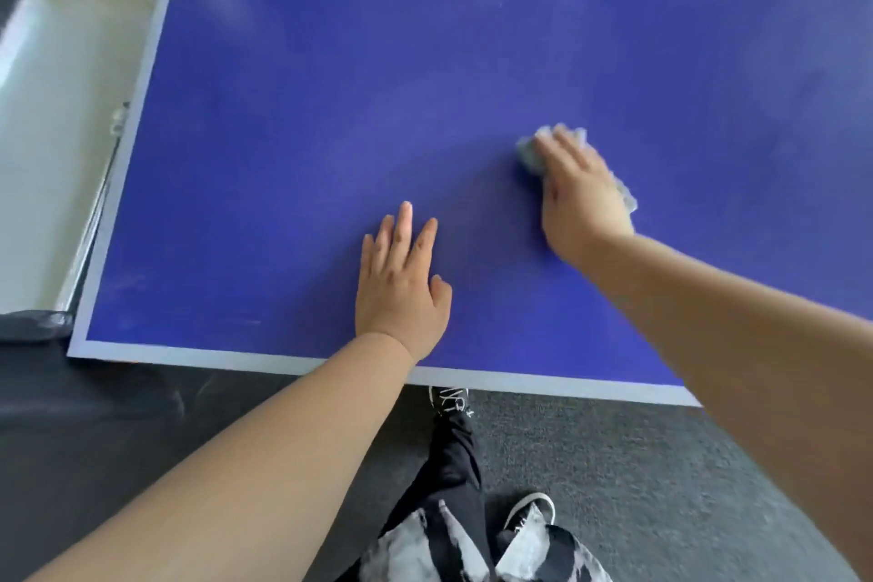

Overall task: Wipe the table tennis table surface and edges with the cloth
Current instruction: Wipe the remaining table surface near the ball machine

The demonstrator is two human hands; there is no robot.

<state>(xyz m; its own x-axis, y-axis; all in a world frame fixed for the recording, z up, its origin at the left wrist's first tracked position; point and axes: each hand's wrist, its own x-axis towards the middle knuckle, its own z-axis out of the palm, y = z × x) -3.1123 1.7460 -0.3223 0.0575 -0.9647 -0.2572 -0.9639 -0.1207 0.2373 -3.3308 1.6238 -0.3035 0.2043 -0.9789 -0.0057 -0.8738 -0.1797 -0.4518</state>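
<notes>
The blue table (425, 61) spreads under both our hands; our left hand (401, 293) lies flat on it, fingers straight, holding nothing; our right hand (578, 194), further ahead, presses with nearly straight fingers on the grey cloth (531, 156) crumpled beneath its palm.

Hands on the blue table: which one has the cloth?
The right hand, reaching farther out: its fingers press the grey cloth onto the table. The left hand lies flat on bare blue surface, nothing under it.
</notes>
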